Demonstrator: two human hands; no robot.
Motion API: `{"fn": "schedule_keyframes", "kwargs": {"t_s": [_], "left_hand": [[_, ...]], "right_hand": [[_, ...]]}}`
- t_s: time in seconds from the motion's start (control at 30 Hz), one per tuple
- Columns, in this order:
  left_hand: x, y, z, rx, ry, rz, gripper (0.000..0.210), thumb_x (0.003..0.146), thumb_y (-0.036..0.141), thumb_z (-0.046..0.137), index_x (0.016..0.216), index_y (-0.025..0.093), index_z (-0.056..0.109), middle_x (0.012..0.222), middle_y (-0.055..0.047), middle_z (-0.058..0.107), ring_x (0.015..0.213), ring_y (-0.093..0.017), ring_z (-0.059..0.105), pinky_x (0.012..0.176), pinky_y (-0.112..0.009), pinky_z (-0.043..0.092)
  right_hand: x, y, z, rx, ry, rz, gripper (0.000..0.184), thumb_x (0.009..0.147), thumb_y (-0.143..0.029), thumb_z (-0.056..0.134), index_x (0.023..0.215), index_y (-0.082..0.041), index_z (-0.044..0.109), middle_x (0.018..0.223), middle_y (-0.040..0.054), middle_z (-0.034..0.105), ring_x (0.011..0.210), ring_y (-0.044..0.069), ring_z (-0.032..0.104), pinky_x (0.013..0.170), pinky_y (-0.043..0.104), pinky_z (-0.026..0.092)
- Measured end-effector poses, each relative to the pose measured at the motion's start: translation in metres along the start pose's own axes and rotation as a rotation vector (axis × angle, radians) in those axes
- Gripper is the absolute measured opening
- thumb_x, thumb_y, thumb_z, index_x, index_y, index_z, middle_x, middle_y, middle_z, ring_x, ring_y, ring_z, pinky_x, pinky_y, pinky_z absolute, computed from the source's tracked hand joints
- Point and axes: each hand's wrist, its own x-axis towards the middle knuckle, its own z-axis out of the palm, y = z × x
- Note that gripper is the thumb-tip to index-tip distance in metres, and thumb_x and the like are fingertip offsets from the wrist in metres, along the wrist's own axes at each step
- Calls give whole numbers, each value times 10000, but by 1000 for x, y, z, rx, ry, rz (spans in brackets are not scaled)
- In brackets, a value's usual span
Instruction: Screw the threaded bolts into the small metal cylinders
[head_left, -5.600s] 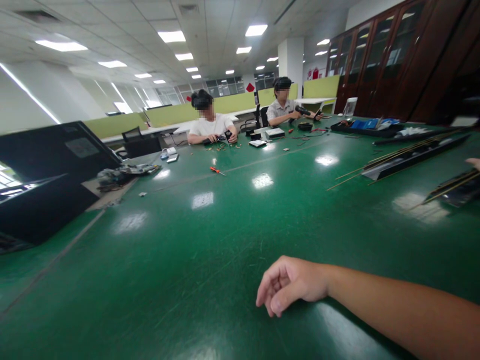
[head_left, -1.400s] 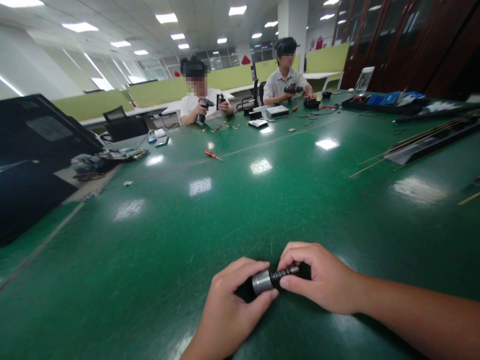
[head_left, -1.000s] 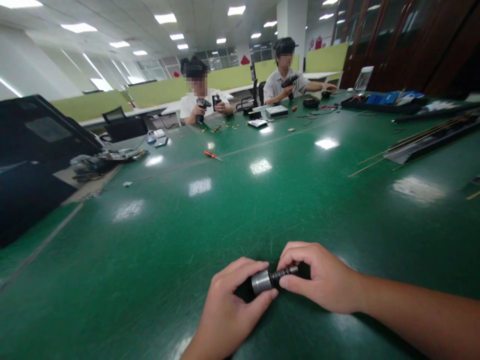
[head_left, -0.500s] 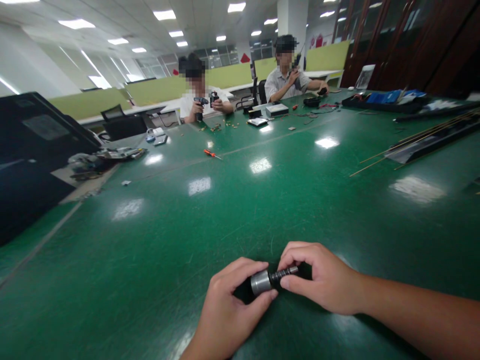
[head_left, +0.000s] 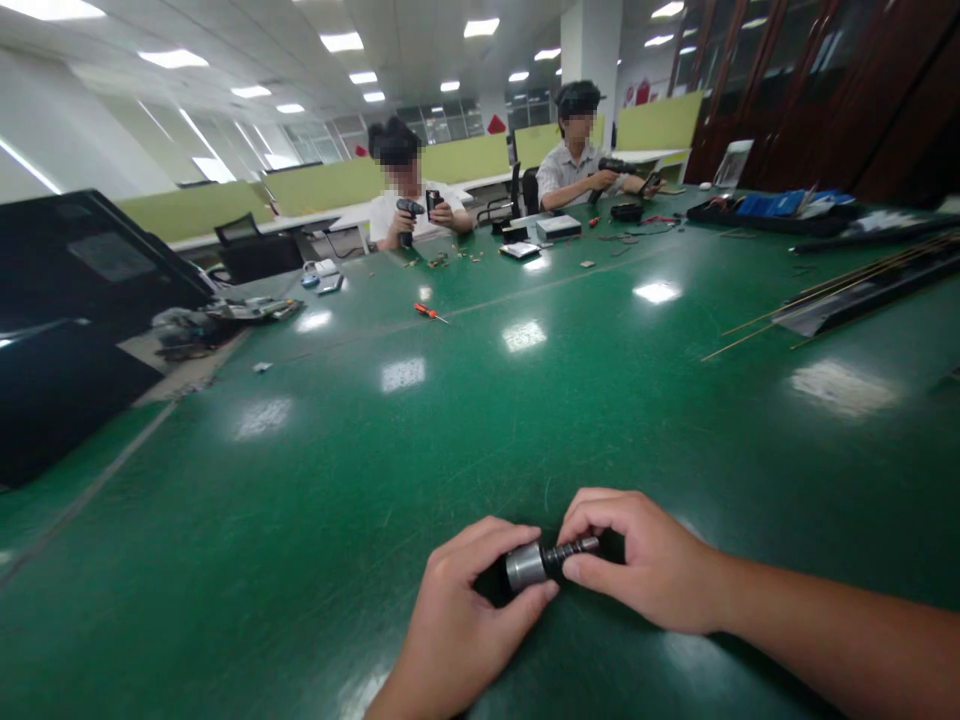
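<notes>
Low in the middle of the head view lies a small solenoid valve (head_left: pixel 528 567), with a silver cylindrical body and a thinner dark ringed stem pointing right. My left hand (head_left: pixel 476 595) curls around the silver body, thumb on the near side and fingers on the far side. The stem sits between the thumb and fingers of my right hand (head_left: pixel 637 555), its tip showing in the gap. The valve is close to the green tabletop (head_left: pixel 337 480); whether it touches the surface I cannot tell.
An orange screwdriver (head_left: pixel 427 312) lies farther up the table. Two people sit across, each holding a drill (head_left: pixel 409 212). A large black panel (head_left: pixel 67 330) stands at the left. Thin rods (head_left: pixel 817 295) and a black tray (head_left: pixel 772 212) with blue items lie at the right.
My hands and the valve have barely moved. The camera view has shifted slightly. Across the table, the right-hand person has lowered the drill from upright to level.
</notes>
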Motion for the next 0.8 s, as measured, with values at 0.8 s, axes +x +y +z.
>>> {"fn": "schedule_keyframes", "kwargs": {"t_s": [0.8], "left_hand": [[-27,9,-31,351,121,-124,194,826,230,624,1019,223,646,977,-47,692,903,-223,655,826,-352,526]], "right_hand": [[5,11,8,-25,72,-39,134,886,-265,635,881,-169,728,809,23,638,727,147,568,665,259,414]]}}
